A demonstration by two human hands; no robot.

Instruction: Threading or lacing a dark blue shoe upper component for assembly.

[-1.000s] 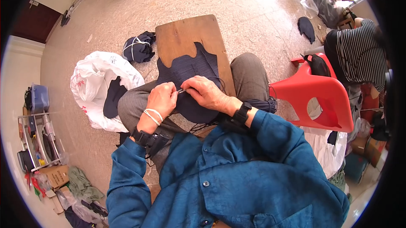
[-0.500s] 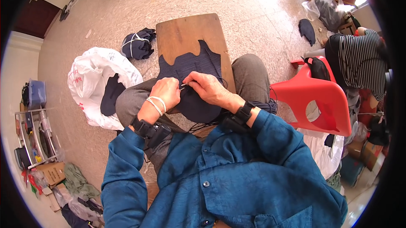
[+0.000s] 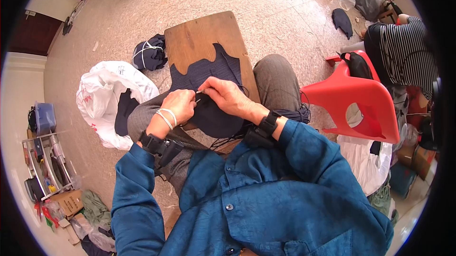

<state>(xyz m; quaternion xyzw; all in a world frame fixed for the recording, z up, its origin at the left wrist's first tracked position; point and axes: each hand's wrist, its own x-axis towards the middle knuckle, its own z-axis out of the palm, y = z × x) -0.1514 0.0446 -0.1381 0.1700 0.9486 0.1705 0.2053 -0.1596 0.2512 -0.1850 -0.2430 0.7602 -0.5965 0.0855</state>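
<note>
A navy textured fabric piece (image 3: 194, 76) with pointed, curved cut edges lies over the wooden bench between my knees. Its rounded, darker near part (image 3: 216, 119) sits below my hands. My left hand (image 3: 177, 104), with a white band round its wrist, is closed in a pinch on the fabric's middle. Beside it my right hand (image 3: 229, 96) is closed too, thumb and forefinger pinching a small thin pale thing whose kind I cannot make out. The two hands' fingertips nearly meet. A thin dark cord loops past my right hand toward a bundle of dark cord (image 3: 293, 114) by my right knee.
The wooden bench (image 3: 204, 30) stands ahead. Left of it are a tied navy fabric bundle (image 3: 149, 53) and a white bag (image 3: 97, 82) holding dark pieces. To the right stands a red plastic stool (image 3: 349, 96), with a person in a striped top (image 3: 403, 56) beyond it.
The whole view has shifted slightly, with the bench and hands now a little further left. My hands stay pinched together at the fabric; their fingertips are slightly further apart.
</note>
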